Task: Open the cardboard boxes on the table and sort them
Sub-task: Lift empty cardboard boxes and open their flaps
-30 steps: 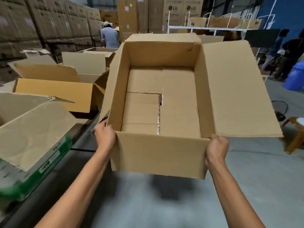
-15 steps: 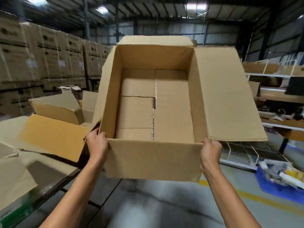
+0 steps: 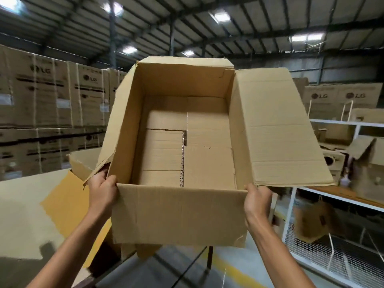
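Open cardboard box (image 3: 178,215) between left grip (image 3: 101,190) and right grip (image 3: 257,201).

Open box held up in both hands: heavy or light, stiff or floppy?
Probably light: the cardboard box looks empty, and left hand and right hand hold it by the near corners. Flaps likely floppy: the right flap splays out unsupported.

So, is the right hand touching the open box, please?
Touching. The head view shows the right hand gripping the open box at its near right corner.

Dim hall, glaring skylights (image 3: 222,17), edge blur.
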The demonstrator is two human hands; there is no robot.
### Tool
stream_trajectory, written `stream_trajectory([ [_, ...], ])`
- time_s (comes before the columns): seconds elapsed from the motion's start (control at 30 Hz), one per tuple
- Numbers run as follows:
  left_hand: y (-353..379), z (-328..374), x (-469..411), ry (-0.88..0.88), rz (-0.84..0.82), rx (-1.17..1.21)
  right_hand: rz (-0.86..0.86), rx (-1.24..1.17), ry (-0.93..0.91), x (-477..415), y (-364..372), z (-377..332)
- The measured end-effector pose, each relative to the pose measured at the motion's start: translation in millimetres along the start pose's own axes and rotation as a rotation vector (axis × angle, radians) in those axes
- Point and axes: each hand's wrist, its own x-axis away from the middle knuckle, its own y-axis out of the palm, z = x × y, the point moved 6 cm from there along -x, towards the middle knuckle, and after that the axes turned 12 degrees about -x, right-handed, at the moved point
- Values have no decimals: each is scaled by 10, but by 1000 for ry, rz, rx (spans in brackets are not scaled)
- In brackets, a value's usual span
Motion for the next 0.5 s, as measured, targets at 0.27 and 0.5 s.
stream_trajectory([
  [0.27,383,-195,-1210,19,219,-71,-153,-124,91,-1166,1808,598],
  [0.5,626,-389,-1950,12,306,-172,-347,-149,115,-1871,3099,1001],
])
